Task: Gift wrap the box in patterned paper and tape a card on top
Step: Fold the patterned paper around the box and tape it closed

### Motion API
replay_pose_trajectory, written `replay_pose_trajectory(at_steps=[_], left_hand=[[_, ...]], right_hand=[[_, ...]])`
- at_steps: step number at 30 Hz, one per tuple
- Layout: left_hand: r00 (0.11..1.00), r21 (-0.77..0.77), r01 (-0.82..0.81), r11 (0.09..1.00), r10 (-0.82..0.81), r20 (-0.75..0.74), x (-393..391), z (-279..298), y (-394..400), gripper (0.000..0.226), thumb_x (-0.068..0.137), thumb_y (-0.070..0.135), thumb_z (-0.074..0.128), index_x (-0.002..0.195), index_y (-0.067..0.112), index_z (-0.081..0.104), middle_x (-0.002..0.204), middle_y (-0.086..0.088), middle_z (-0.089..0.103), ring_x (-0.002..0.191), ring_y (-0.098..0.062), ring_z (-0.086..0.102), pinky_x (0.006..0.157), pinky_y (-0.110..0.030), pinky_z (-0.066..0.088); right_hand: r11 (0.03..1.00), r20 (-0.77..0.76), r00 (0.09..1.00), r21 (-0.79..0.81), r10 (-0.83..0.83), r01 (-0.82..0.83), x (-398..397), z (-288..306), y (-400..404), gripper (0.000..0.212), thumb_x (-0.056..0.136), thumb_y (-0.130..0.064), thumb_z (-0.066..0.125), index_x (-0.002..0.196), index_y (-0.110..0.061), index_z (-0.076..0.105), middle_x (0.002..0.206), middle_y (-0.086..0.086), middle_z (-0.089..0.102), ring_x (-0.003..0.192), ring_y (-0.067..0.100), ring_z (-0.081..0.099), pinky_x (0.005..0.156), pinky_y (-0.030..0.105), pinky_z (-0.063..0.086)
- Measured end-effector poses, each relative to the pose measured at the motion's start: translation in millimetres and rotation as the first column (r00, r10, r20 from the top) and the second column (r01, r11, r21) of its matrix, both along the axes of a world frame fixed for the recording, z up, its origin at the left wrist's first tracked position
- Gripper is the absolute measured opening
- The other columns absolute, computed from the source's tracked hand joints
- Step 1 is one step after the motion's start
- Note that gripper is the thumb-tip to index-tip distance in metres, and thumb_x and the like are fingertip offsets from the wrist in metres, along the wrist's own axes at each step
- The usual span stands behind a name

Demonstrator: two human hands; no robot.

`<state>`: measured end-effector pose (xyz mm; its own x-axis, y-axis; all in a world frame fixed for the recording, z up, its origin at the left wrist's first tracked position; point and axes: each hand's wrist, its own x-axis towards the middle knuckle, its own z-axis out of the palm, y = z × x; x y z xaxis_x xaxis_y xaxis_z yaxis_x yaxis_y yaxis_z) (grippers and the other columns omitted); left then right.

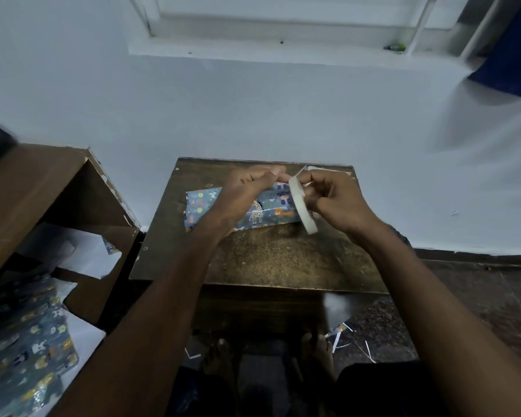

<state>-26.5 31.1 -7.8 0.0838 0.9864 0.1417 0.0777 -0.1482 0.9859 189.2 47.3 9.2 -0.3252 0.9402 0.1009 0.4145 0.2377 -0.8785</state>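
A box wrapped in blue animal-patterned paper (203, 206) lies flat at the back of a small dark wooden table (277, 257). Above the box, my right hand (337, 203) grips a white roll of tape (303, 206), held on edge. My left hand (247, 188) pinches the loose end of the tape near the top of the roll, fingertips close to those of my right hand. Both hands hover over the box and hide its middle. A white scrap, perhaps the card (316, 168), shows at the table's far edge behind my hands.
A brown wooden shelf unit (42, 188) stands at the left, with spare patterned paper (27, 356) and white sheets in and below it. Paper scraps (340, 329) litter the dark floor near my feet. A pale wall runs just behind the table.
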Motion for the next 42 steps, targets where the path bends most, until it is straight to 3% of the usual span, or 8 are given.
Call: replay_pose_trajectory(at_steps=[7, 12, 20, 27, 31, 35, 38, 42], left_hand=[[0.998, 0.027, 0.060, 0.998, -0.060, 0.014, -3.5, -4.3, -0.1, 0.046, 0.093, 0.057, 0.059, 0.107, 0.021, 0.084, 0.136, 0.005, 0.071, 0.131, -0.017, 0.063, 0.118, -0.055, 0.042], [0.996, 0.060, 0.088, 0.994, -0.088, 0.002, -7.6, -5.2, 1.0, 0.034, 0.101, 0.036, 0.063, 0.113, 0.010, 0.081, 0.136, 0.000, 0.071, 0.132, -0.018, 0.062, 0.116, -0.051, 0.046], [0.996, 0.027, 0.029, 0.999, -0.031, 0.087, -7.6, -5.0, -1.0, 0.011, 0.093, 0.011, 0.074, 0.098, 0.003, 0.080, 0.100, -0.003, 0.080, 0.100, -0.011, 0.073, 0.088, -0.025, 0.055], [0.998, 0.043, 0.029, 0.999, -0.032, 0.061, -2.7, -3.3, -2.6, 0.007, 0.089, 0.018, 0.079, 0.090, 0.012, 0.082, 0.091, -0.006, 0.081, 0.091, -0.017, 0.076, 0.088, -0.032, 0.059], [0.999, 0.054, -0.014, 0.998, 0.012, 0.045, -0.8, -6.4, -1.5, 0.006, 0.093, 0.013, 0.078, 0.093, 0.009, 0.082, 0.094, -0.008, 0.081, 0.093, -0.020, 0.077, 0.090, -0.036, 0.060], [0.996, 0.059, -0.054, 0.997, 0.050, 0.070, 1.9, -4.6, -3.8, 0.019, 0.090, 0.024, 0.078, 0.092, 0.005, 0.081, 0.090, -0.009, 0.081, 0.084, -0.018, 0.076, 0.079, -0.029, 0.059], [0.994, 0.043, -0.071, 0.997, 0.067, 0.084, 3.1, -6.0, -3.3, 0.024, 0.087, 0.030, 0.082, 0.089, 0.006, 0.081, 0.085, -0.016, 0.079, 0.075, -0.022, 0.071, 0.072, -0.034, 0.057], [0.994, 0.029, -0.102, 0.994, 0.101, 0.038, 4.4, -8.0, -1.4, 0.021, 0.097, 0.022, 0.076, 0.089, 0.003, 0.079, 0.080, -0.013, 0.077, 0.071, -0.017, 0.069, 0.072, -0.031, 0.056]], right_hand=[[0.998, 0.176, 0.984, 0.055, 0.007, -0.017, -2.9, -1.4, 0.7, 0.028, 0.090, -0.010, 0.079, 0.109, -0.030, 0.082, 0.088, -0.003, 0.076, 0.077, 0.003, 0.063, 0.067, 0.019, 0.048], [0.999, 0.151, 0.987, -0.018, 0.049, -0.047, -5.5, 4.1, -1.2, 0.032, 0.092, -0.002, 0.073, 0.110, -0.026, 0.083, 0.091, -0.010, 0.079, 0.080, -0.005, 0.067, 0.066, 0.006, 0.044], [0.986, 0.164, 0.974, -0.081, 0.155, -0.143, -13.5, 4.0, -10.3, 0.029, 0.092, -0.003, 0.070, 0.102, -0.027, 0.082, 0.089, -0.008, 0.080, 0.087, 0.015, 0.075, 0.089, 0.044, 0.061], [1.000, 0.085, 0.996, 0.029, -0.001, -0.002, -23.6, 10.3, -24.7, 0.005, 0.093, -0.020, 0.078, 0.094, -0.023, 0.082, 0.080, -0.004, 0.079, 0.077, 0.016, 0.076, 0.080, 0.044, 0.062], [0.974, -0.065, 0.997, -0.221, 0.040, -0.054, -20.7, 18.9, -27.9, 0.028, 0.097, -0.031, 0.064, 0.094, -0.008, 0.081, 0.096, 0.014, 0.078, 0.084, 0.022, 0.071, 0.081, 0.049, 0.057], [0.837, -0.330, 0.938, -0.480, 0.104, -0.262, -17.1, 25.5, -33.5, 0.040, 0.097, -0.056, 0.059, 0.099, -0.022, 0.080, 0.106, 0.012, 0.076, 0.096, 0.022, 0.070, 0.089, 0.040, 0.056], [0.788, -0.419, 0.904, -0.525, 0.088, -0.321, -14.8, 20.9, -30.0, 0.043, 0.095, -0.044, 0.064, 0.111, -0.006, 0.077, 0.102, 0.016, 0.076, 0.094, 0.028, 0.069, 0.089, 0.043, 0.054], [0.860, -0.296, 0.954, -0.476, 0.041, -0.184, -18.4, 14.8, -24.1, 0.031, 0.100, -0.010, 0.053, 0.116, 0.011, 0.067, 0.104, 0.024, 0.076, 0.091, 0.033, 0.071, 0.079, 0.037, 0.055]])
